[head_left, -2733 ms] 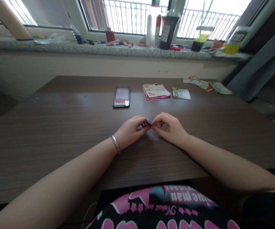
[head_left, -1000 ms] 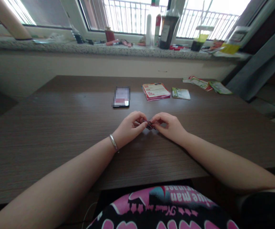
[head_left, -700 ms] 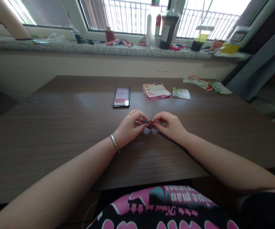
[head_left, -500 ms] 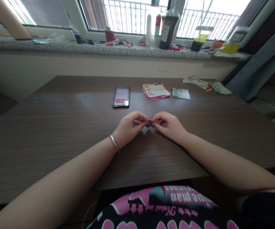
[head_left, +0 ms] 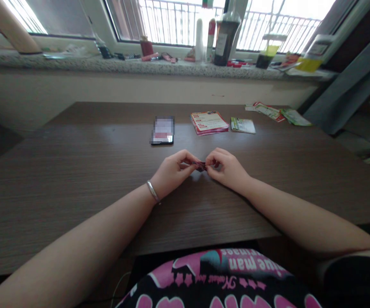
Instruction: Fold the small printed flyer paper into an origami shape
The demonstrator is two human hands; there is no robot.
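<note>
Between my fingertips, just above the table, is a small dark reddish folded piece (head_left: 200, 166), which looks like paper; its exact shape is too small to make out. My left hand (head_left: 176, 170) pinches its left end between thumb and fingers, and a silver bangle sits on that wrist. At the right end, the thumb and fingers of my right hand (head_left: 228, 167) are closed on it too. Part of the piece is hidden behind the fingers.
Beyond my hands on the brown table (head_left: 85, 171) lie a phone (head_left: 163, 130), a stack of printed sheets (head_left: 209, 122) and a smaller stack (head_left: 243, 125). Loose paper strips (head_left: 270, 112) lie at the far right. Bottles and small items line the stone windowsill (head_left: 172, 67).
My right hand has shifted very slightly to the right, and its fingers are curled more. A bit more of the folded piece shows between the hands. The left hand is nearly still.
</note>
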